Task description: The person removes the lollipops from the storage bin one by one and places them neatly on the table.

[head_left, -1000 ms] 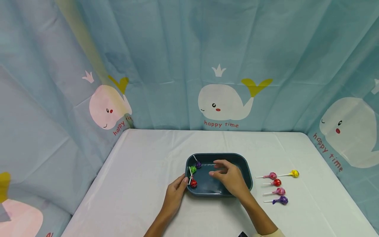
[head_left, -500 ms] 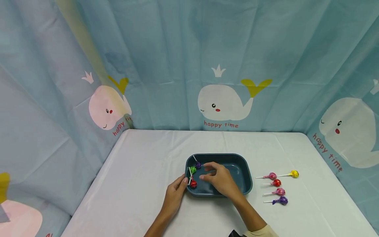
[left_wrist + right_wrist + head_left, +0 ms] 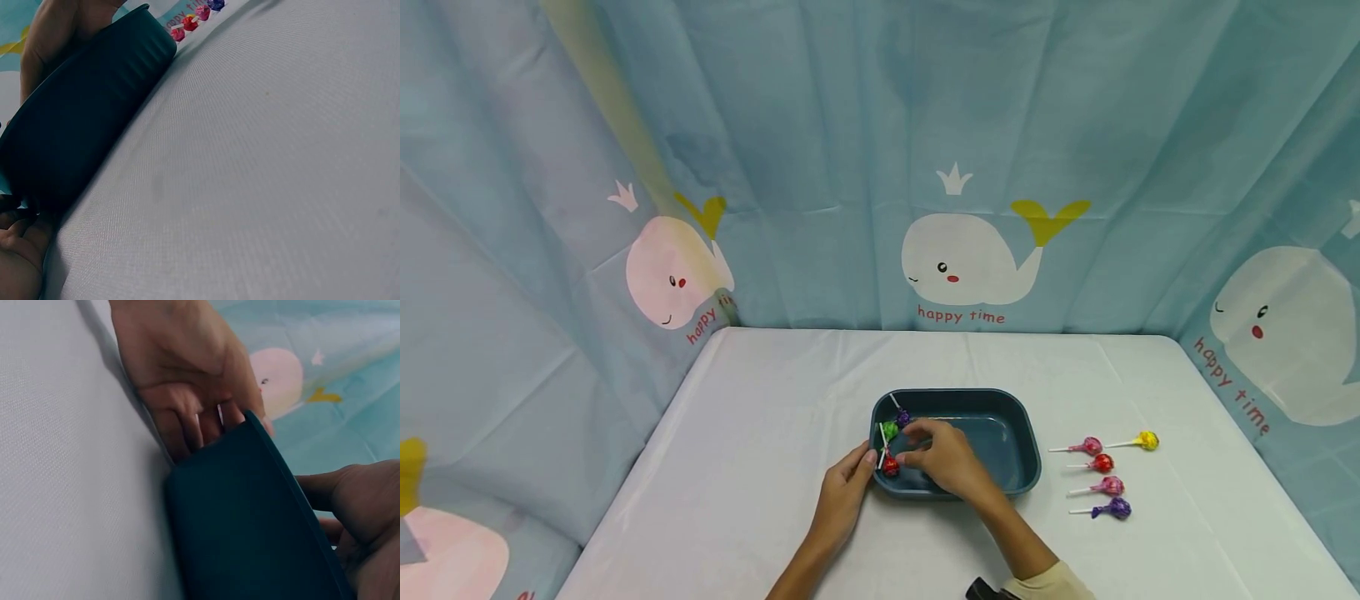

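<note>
My left hand (image 3: 841,493) grips the left edge of a dark teal tray (image 3: 1011,446). Its thumb lies at the rim and its fingers press the outer wall, as the right wrist view shows. Inside the tray, along the left side, lie a purple lollipop (image 3: 904,417), a green lollipop (image 3: 890,430) and a red lollipop (image 3: 891,467). Over the tray floor is my right hand (image 3: 953,462), palm turned left, thumb and forefinger apart beside the red and green lollipops. Nothing shows between those fingers; whether the thumb touches the red lollipop I cannot tell.
Right of the tray, on the white tablecloth (image 3: 775,417), lie a yellow lollipop (image 3: 1147,441), a red lollipop (image 3: 1102,463), a purple lollipop (image 3: 1119,508) and two pink ones. A blue whale-print curtain (image 3: 820,167) hangs around the table. A black object (image 3: 981,590) sits by the right sleeve.
My right hand has moved left across the tray and slightly down, coming up to the lollipops at the left side. The left hand and the tray have stayed in place.
</note>
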A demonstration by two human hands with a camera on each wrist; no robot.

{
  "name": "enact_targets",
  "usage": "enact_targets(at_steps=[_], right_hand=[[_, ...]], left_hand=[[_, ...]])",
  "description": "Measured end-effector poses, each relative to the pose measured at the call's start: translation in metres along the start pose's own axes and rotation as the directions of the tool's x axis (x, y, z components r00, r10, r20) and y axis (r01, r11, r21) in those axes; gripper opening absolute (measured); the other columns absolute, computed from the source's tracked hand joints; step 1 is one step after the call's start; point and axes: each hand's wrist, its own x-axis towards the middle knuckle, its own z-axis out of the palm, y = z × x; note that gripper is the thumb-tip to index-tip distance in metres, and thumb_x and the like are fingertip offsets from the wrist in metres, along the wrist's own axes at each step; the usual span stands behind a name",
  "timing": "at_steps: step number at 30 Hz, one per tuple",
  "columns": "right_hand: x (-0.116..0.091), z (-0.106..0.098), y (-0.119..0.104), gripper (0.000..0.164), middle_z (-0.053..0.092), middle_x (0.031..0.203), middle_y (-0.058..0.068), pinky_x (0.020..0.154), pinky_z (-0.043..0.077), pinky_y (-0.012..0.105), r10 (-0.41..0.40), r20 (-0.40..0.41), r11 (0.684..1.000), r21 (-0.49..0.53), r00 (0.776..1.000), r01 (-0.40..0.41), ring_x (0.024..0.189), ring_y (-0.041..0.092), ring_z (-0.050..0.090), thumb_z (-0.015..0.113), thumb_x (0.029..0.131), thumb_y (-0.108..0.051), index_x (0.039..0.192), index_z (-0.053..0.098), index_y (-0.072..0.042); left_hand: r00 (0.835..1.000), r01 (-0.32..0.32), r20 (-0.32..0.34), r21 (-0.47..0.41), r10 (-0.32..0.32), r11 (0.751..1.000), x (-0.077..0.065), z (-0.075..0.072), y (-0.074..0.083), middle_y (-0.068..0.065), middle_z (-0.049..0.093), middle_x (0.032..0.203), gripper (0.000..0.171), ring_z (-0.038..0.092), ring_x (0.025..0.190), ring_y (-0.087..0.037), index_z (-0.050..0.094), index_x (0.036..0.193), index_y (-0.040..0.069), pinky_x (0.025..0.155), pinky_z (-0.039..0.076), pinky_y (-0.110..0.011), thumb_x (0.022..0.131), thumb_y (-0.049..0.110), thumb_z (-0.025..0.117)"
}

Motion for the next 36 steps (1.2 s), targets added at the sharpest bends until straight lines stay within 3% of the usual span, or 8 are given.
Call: enact_targets(at_steps=[11, 25, 31, 36], right_hand=[[0.008, 0.011, -0.001, 0.031, 0.074, 0.094, 0.005, 0.078, 0.058, 0.039, -0.041, 0.039, 0.996, -0.081, 0.998, 0.044, 0.086, 0.016, 0.065, 0.09, 0.085, -0.016, 0.11, 0.077, -0.003], [0.014, 0.021, -0.004, 0.02, 0.071, 0.078, -0.002, 0.065, 0.052, 0.026, -0.105, 0.075, 0.991, -0.08, 0.992, 0.11, 0.072, 0.007, 0.061, 0.09, 0.082, -0.005, 0.09, 0.072, -0.005], [0.014, 0.024, -0.003, 0.022, 0.064, 0.075, -0.004, 0.059, 0.048, 0.024, -0.089, 0.093, 0.992, -0.075, 0.992, 0.096, 0.068, 0.008, 0.057, 0.088, 0.084, -0.003, 0.09, 0.067, -0.006], [0.011, 0.022, -0.003, 0.025, 0.064, 0.076, -0.003, 0.059, 0.046, 0.024, -0.109, 0.059, 0.99, -0.082, 0.992, 0.113, 0.069, 0.01, 0.056, 0.088, 0.083, -0.001, 0.093, 0.065, -0.006]], left_hand=[[1.0, -0.029, 0.008, -0.022, 0.029, 0.999, 0.0, 0.0, 0.0, -0.02, 0.058, 0.152, 0.055, 0.049, 0.148, -0.033, 0.054, 0.151, -0.005, 0.109, 0.041, -0.01, 0.113, 0.034, 0.055], [0.999, -0.032, 0.014, -0.048, 0.033, 0.998, 0.0, 0.001, 0.0, -0.021, 0.056, 0.154, 0.056, 0.049, 0.148, -0.032, 0.053, 0.152, -0.004, 0.109, 0.041, -0.01, 0.112, 0.035, 0.055], [1.0, -0.027, 0.014, -0.025, 0.027, 0.999, 0.0, 0.0, -0.001, -0.02, 0.058, 0.153, 0.057, 0.049, 0.148, -0.033, 0.054, 0.151, -0.005, 0.112, 0.043, -0.015, 0.112, 0.038, 0.055], [1.0, -0.017, 0.022, -0.035, 0.018, 0.999, -0.001, 0.0, -0.001, -0.019, 0.058, 0.153, 0.057, 0.05, 0.148, -0.032, 0.053, 0.152, -0.004, 0.111, 0.044, -0.015, 0.113, 0.038, 0.054]])
